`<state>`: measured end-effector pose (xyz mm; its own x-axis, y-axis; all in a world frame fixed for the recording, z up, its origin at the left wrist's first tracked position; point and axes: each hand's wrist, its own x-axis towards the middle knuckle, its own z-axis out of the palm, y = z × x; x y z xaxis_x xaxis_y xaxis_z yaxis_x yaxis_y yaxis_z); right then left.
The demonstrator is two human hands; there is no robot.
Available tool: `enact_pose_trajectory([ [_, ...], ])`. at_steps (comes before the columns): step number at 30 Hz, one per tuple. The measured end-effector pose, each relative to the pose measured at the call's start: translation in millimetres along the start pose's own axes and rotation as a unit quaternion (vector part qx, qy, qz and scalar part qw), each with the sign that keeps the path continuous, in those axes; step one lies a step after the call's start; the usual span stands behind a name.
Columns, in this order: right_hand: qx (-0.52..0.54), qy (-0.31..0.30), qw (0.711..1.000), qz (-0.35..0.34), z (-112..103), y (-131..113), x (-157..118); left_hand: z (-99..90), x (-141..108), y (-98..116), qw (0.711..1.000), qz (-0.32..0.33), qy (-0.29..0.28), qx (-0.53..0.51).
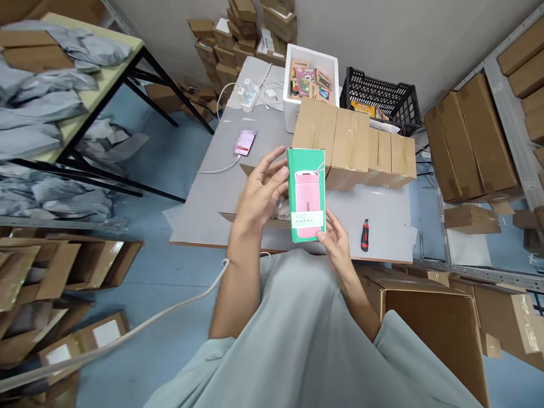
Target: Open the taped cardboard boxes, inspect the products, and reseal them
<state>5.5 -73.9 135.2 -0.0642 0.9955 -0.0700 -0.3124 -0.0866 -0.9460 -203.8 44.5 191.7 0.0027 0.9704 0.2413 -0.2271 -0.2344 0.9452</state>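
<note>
Between my two hands, above the table's front part, is a green product box [307, 195] with a picture of a pink cup and straw on its face. My left hand [264, 190] grips its left edge, thumb in front and fingers partly spread behind. At the lower right corner, my right hand [335, 238] pinches it, the thumb on the face and the other fingers behind. Behind the left hand lies an opened cardboard box [232, 217], mostly hidden, with some pale wrapping inside. A black and red box cutter [365, 235] rests on the table to the right.
On the grey table [212, 207] are a phone [245, 143] on a cable, a power strip [250, 96], closed cartons [351, 139], a white foam box [290, 116] and a black crate [382, 93]. A large open carton [429, 317] stands at right. A pale cable [170, 310] crosses the lower left.
</note>
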Motion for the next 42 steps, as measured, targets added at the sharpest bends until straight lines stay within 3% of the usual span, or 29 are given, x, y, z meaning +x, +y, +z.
enact_pose_trajectory([
  [11, 0.070, -0.084, 0.991, 0.082, -1, -8, -6, 1.0, -2, -11, 0.993, -0.063, -0.045, -0.087],
  [17, 0.102, -0.082, 0.984, 0.119, -3, -6, -3, 1.5, -2, -20, 0.989, -0.095, -0.034, -0.108],
  [23, -0.070, -0.003, 0.997, 0.019, -4, -4, -3, 10.1, -3, -7, 0.998, -0.053, 0.010, -0.024],
  [28, -0.296, 0.086, 0.949, -0.064, 5, 0, -9, 20.3, -8, 3, 0.998, -0.022, 0.041, 0.031],
  [32, -0.358, 0.089, 0.926, -0.077, 15, -1, -12, 29.7, -13, 7, 0.996, 0.002, 0.060, 0.063],
  [35, -0.346, 0.104, 0.930, -0.062, 18, -1, -10, 34.0, -15, 9, 0.996, 0.009, 0.056, 0.074],
  [38, -0.272, 0.110, 0.955, -0.045, 13, 2, -7, 30.7, -14, 8, 0.997, 0.003, 0.051, 0.061],
  [42, -0.081, 0.038, 0.996, 0.012, 1, 8, -4, 16.1, -9, 5, 0.999, -0.015, 0.034, 0.023],
])
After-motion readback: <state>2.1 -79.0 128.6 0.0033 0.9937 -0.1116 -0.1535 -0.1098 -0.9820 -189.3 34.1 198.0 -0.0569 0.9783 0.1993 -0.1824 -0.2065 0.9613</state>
